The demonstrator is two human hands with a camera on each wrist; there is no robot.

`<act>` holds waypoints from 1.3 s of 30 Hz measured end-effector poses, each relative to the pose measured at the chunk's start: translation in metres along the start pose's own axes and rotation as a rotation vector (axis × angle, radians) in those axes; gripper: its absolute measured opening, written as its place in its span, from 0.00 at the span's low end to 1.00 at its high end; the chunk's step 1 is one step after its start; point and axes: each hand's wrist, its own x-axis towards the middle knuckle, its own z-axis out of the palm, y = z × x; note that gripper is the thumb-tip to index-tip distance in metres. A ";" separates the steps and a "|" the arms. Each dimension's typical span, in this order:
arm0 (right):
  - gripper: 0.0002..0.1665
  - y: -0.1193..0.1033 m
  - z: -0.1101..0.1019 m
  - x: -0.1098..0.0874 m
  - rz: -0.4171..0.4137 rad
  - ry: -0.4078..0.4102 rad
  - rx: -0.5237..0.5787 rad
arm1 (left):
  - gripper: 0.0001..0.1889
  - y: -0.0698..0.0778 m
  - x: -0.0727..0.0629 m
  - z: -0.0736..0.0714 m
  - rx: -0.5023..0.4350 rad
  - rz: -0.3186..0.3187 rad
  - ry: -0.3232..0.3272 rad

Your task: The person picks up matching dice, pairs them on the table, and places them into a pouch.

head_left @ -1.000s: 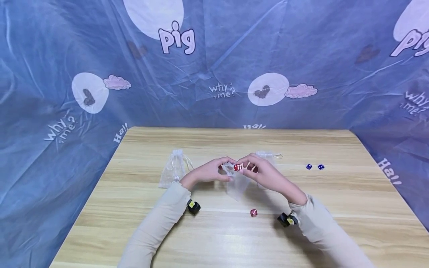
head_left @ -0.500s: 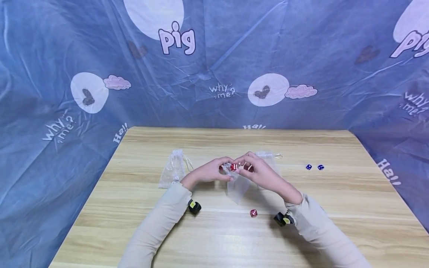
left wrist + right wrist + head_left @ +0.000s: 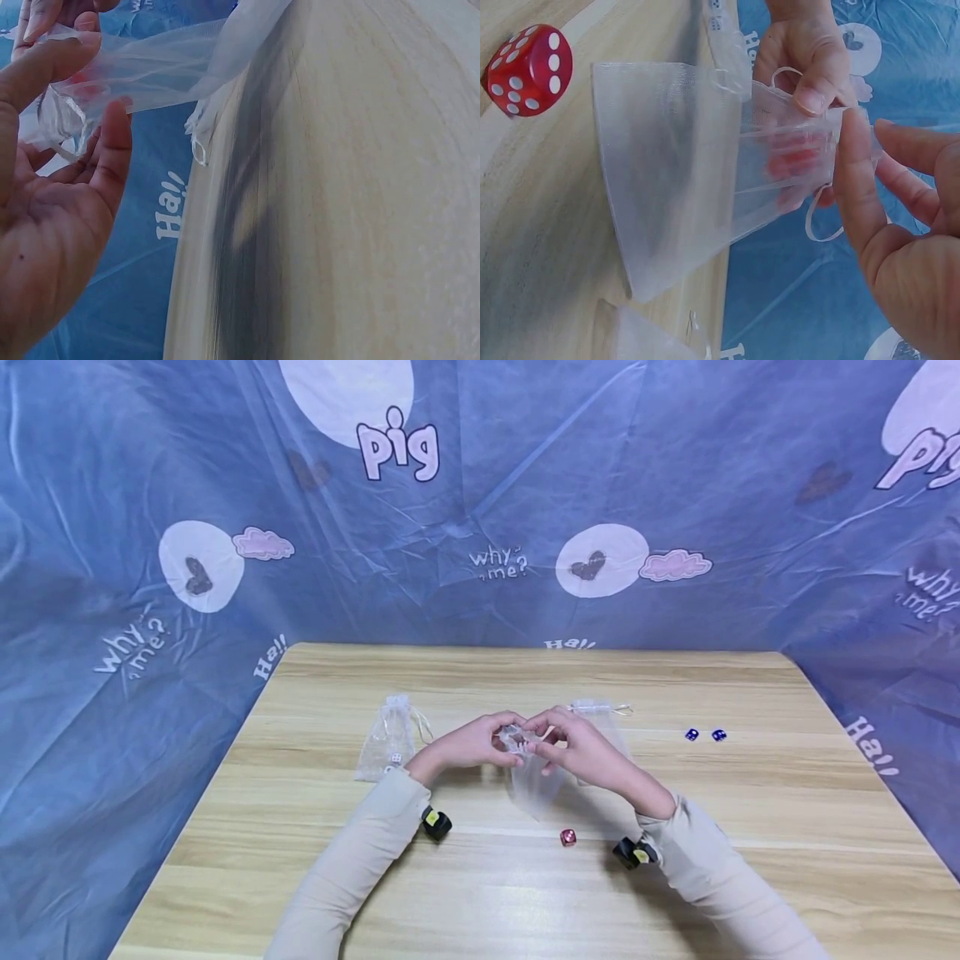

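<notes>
My left hand holds a sheer white drawstring pouch at its gathered mouth, thumb and fingers around the opening. The pouch hangs down above the table. Through its mesh a red die shows as a blur near the neck, beside the left fingers. My right hand is at the mouth, its thumb touching the rim in the right wrist view and its fingers spread. The head view does not show that die. A second red die lies on the table below the pouch.
Two blue dice lie at the right of the wooden table. A sheer pouch lies at left, with a white die seen at its lower part. Another pouch lies behind my right hand. Blue printed cloth surrounds the table.
The red die in my right fingertips has moved left to the pouch mouth and gone down inside, out of the head view. My left hand has stayed nearly still.
</notes>
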 end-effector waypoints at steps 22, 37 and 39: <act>0.19 0.016 -0.013 -0.030 0.045 0.028 -0.028 | 0.26 0.005 -0.006 -0.007 0.046 -0.026 0.044; 0.22 0.053 0.003 -0.082 -0.054 -0.316 -0.242 | 0.26 0.023 -0.013 -0.017 0.045 -0.002 0.037; 0.21 0.052 0.005 -0.082 -0.047 -0.318 -0.257 | 0.26 0.025 -0.014 -0.017 0.059 0.010 0.038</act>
